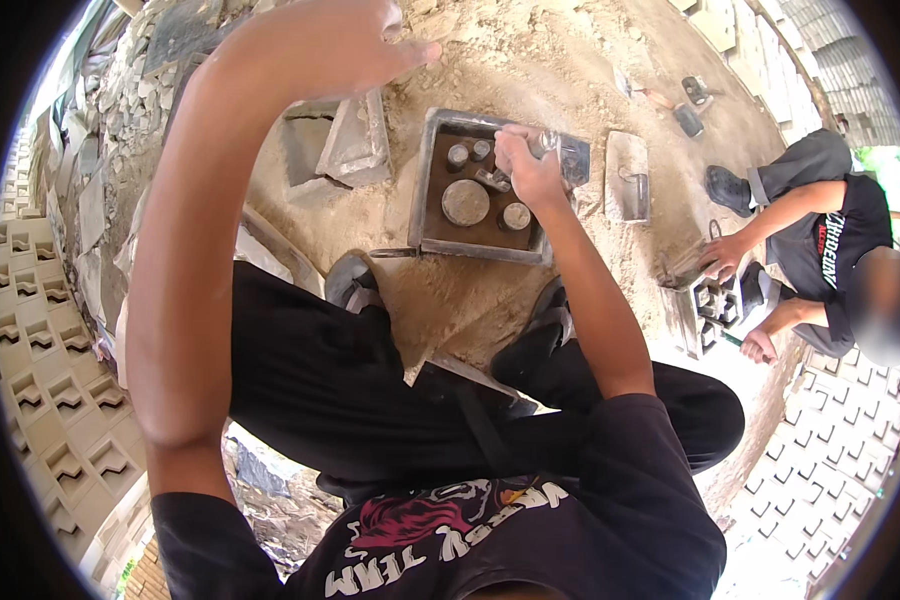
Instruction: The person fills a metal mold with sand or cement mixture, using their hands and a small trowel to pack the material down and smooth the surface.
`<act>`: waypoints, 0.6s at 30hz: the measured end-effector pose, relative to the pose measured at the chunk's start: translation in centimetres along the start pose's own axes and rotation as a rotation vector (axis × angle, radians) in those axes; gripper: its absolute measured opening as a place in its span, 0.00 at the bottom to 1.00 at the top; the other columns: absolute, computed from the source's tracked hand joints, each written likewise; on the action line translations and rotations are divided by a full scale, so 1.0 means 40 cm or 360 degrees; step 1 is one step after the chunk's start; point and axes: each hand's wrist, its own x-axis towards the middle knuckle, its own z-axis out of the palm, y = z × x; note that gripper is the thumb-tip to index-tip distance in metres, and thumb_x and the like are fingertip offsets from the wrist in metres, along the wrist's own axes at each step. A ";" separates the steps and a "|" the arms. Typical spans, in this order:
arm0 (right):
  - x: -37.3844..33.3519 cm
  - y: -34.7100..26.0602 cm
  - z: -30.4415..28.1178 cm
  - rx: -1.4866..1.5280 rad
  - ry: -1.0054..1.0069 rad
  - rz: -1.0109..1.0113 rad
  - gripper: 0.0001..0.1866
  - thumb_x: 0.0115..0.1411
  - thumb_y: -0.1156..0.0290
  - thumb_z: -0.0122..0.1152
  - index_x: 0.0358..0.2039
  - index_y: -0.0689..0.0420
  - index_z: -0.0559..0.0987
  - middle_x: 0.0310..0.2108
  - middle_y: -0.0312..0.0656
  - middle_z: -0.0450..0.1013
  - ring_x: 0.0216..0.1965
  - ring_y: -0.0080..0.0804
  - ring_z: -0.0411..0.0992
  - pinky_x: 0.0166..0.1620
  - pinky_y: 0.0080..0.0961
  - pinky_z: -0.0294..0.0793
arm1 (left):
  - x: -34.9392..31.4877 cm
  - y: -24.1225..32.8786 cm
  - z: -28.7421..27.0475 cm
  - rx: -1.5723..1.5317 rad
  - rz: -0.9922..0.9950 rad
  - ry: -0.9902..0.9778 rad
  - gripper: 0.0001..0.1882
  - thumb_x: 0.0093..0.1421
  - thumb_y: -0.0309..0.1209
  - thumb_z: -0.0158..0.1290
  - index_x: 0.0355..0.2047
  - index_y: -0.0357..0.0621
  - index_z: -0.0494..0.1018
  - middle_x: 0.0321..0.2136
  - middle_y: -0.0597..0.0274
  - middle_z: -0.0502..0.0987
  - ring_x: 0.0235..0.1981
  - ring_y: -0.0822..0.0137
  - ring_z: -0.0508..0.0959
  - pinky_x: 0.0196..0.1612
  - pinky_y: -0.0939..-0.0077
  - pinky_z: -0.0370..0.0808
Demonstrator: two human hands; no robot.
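My left hand (365,55) is raised at the top of the view, blurred, its thumb stretched out and apart; the other fingers are partly cut off by the edge. Nothing shows in it. Below lies a rectangular moulding frame (485,250) holding packed dark sand (485,232). A large round disc (465,203) and several smaller round pieces, one a low cylinder (516,216), sit in the sand. My right hand (532,165) is closed above the frame's right side; what its fingers grip is unclear. Beside it is a dark block (574,160).
On the right, another person (820,235) crouches with both hands at a smaller frame (705,305). A grey tray (627,178) lies between us. Slabs (355,140) lie left of my frame. Small tools (688,120) rest on the sandy ground farther back. Patterned blocks (45,350) line the left.
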 end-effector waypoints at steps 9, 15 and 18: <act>0.038 -0.044 0.077 0.0101 0.0579 -0.0232 0.19 0.65 0.71 0.52 0.16 0.53 0.63 0.12 0.30 0.57 0.14 0.17 0.51 0.19 0.22 0.48 | 0.006 0.025 -0.010 -0.0065 0.0057 -0.0126 0.41 0.60 0.63 0.45 0.58 0.38 0.68 0.53 0.44 0.73 0.54 0.50 0.74 0.57 0.60 0.69; 0.089 -0.024 0.121 -0.0017 0.0610 -0.0326 0.20 0.66 0.68 0.54 0.16 0.55 0.67 0.12 0.28 0.60 0.14 0.15 0.55 0.18 0.19 0.50 | 0.005 0.032 -0.019 -0.0034 0.0081 -0.0093 0.40 0.60 0.63 0.45 0.56 0.38 0.69 0.52 0.45 0.74 0.53 0.51 0.75 0.56 0.60 0.70; 0.165 0.011 0.101 -0.0347 0.0360 -0.0166 0.18 0.64 0.64 0.57 0.17 0.57 0.73 0.14 0.30 0.65 0.17 0.16 0.60 0.21 0.23 0.58 | 0.000 0.017 -0.006 -0.0033 0.0029 -0.0079 0.41 0.59 0.63 0.45 0.56 0.38 0.69 0.51 0.44 0.75 0.52 0.51 0.76 0.55 0.60 0.70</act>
